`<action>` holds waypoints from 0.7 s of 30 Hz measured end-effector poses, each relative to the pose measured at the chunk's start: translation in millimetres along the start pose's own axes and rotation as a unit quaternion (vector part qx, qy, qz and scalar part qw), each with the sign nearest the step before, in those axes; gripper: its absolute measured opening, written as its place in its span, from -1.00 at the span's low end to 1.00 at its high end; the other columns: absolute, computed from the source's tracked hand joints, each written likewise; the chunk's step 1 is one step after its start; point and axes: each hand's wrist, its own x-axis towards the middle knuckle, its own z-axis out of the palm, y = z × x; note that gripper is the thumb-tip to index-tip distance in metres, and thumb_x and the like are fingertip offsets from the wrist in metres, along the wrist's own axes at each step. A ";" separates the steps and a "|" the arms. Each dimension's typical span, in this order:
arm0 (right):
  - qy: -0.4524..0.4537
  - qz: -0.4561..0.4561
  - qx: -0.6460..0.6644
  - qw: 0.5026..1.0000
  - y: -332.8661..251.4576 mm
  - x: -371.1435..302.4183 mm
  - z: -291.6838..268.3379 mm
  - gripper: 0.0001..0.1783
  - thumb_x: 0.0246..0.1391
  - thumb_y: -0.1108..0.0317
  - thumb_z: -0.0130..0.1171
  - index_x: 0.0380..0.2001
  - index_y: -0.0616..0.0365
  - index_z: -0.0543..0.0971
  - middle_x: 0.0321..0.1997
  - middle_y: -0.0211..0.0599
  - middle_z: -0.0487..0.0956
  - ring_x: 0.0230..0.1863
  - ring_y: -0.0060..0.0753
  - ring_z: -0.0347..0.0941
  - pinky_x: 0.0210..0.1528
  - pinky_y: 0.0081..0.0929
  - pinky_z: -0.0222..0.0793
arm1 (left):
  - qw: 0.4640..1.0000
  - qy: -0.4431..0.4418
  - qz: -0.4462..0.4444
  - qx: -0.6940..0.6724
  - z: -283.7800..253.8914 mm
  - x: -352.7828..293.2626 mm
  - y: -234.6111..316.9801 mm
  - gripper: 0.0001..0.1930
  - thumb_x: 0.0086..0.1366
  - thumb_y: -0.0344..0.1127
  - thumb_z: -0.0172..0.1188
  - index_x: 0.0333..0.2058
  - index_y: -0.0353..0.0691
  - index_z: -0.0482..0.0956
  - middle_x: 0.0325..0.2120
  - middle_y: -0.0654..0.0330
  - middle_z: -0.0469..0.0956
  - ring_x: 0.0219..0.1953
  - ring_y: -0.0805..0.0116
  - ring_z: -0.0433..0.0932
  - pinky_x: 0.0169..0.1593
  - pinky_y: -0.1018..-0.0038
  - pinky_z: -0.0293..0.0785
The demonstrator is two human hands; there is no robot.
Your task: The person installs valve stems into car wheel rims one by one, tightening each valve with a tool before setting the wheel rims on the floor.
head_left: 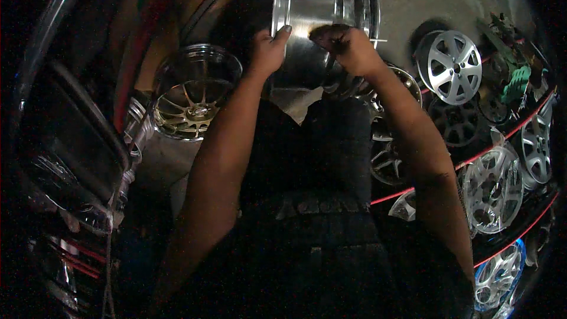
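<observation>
A polished metal wheel rim [307, 9] stands in front of me at the top middle, its shiny barrel turned toward me and its lips to left and right. My left hand [270, 50] is closed around the left lip, thumb on top. Against the barrel, near the right lip, lies my right hand [351, 47], fingers curled in. Something dark [325, 36] shows at its fingertips; whether it is a cloth or blackened fingers is too dim to tell. A thin white stick [379, 40] pokes out beside that hand.
A gold-spoked wheel [198, 112] lies on the left. To the right are a silver spoked wheel [455, 66], a plastic-wrapped wheel [492, 192] and a blue-edged wheel [501, 274], by red rails [484, 153]. A green object [516, 85] hangs at far right.
</observation>
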 end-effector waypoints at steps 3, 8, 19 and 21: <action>-0.040 -0.056 -0.052 0.996 7.1 12.0 -12.4 -0.75 0.06 0.41 0.20 -0.15 0.17 0.63 -0.12 -0.09 0.63 -0.06 -0.14 0.57 -0.02 -0.37 0.45 | 0.995 0.048 -0.053 0.074 1.5 -3.9 8.2 -0.51 0.22 0.11 0.21 -0.31 -0.32 0.58 -0.37 0.02 0.58 -0.28 0.12 0.51 -0.07 0.27 0.40; -0.131 -0.123 -0.143 0.973 13.2 42.8 -23.7 -0.78 0.05 0.42 0.20 -0.20 0.18 0.63 -0.10 -0.11 0.62 -0.05 -0.13 0.57 0.01 -0.35 0.45 | 0.997 -0.056 -0.039 0.049 -9.6 -1.3 12.0 -0.45 0.21 0.16 0.20 -0.30 -0.36 0.54 -0.33 -0.01 0.56 -0.28 0.10 0.50 -0.09 0.25 0.41; -0.104 0.025 0.124 0.987 10.1 10.3 -5.8 -0.75 0.07 0.43 0.16 -0.15 0.19 0.62 -0.05 -0.18 0.62 -0.01 -0.23 0.56 0.09 -0.37 0.41 | 0.999 0.038 0.014 0.026 -4.4 -13.4 30.6 -0.54 0.21 0.02 0.22 -0.50 -0.38 0.53 -0.58 -0.08 0.52 -0.50 0.12 0.48 -0.34 0.22 0.38; -0.082 0.059 0.160 0.982 11.3 5.3 0.0 -0.75 0.06 0.44 0.17 -0.15 0.22 0.61 -0.06 -0.18 0.63 -0.02 -0.27 0.56 0.08 -0.39 0.41 | 0.998 0.019 -0.014 -0.052 -3.7 -14.1 32.0 -0.55 0.20 0.02 0.22 -0.42 -0.38 0.55 -0.53 -0.08 0.55 -0.46 0.11 0.50 -0.28 0.26 0.41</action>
